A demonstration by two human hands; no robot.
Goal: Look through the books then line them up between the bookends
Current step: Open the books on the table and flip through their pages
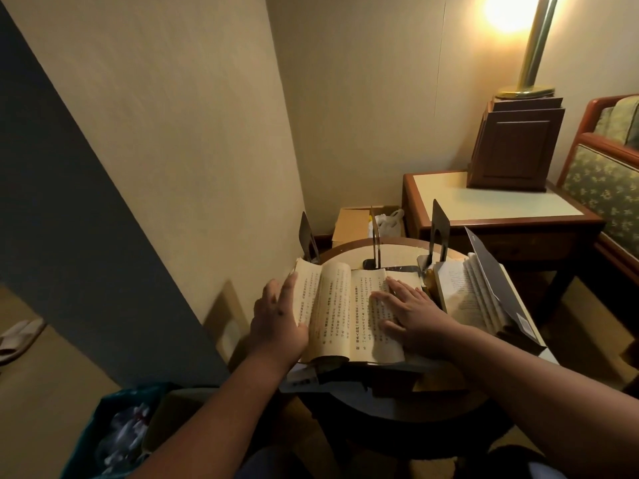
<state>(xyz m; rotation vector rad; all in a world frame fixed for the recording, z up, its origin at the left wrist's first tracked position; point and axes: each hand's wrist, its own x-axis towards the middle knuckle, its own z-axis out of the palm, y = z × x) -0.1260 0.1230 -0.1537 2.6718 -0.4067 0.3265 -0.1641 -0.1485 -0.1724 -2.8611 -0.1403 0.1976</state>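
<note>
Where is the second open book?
The second book lies fanned open at the head view's right, just right of the right hand, by the rightmost bookend.

Open book (349, 316) on round table (349, 252), left hand (278, 321) and right hand (411, 316) flat on pages

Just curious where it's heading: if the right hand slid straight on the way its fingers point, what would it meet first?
Sliding off the open book, the right hand would probably meet the middle bookend first, though depth is hard to judge.
</note>
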